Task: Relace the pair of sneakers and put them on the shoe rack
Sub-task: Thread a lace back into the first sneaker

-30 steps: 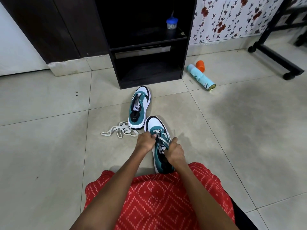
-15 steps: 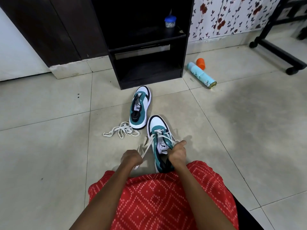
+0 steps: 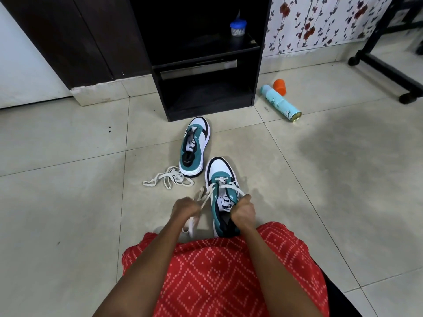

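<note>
Two teal, white and black sneakers stand on the tiled floor. The near sneaker is right in front of my knees, with a white lace threaded through its lowest eyelets. My left hand is closed on the lace's left end, pulled out to the left of the shoe. My right hand grips the right end beside the tongue. The far sneaker has no lace. A loose white lace lies in a heap to its left. The black shoe rack stands just behind.
A small blue-lidded jar sits on the rack's upper shelf. A pale blue spray can lies on the floor to the right with an orange cap beside it. A black wheeled stand is at the far right. My red patterned garment covers my lap.
Both hands left the shoe's eyelets and drew the lace ends outward; my left hand pulled back and left, and the lace now runs taut from the lowest eyelets.
</note>
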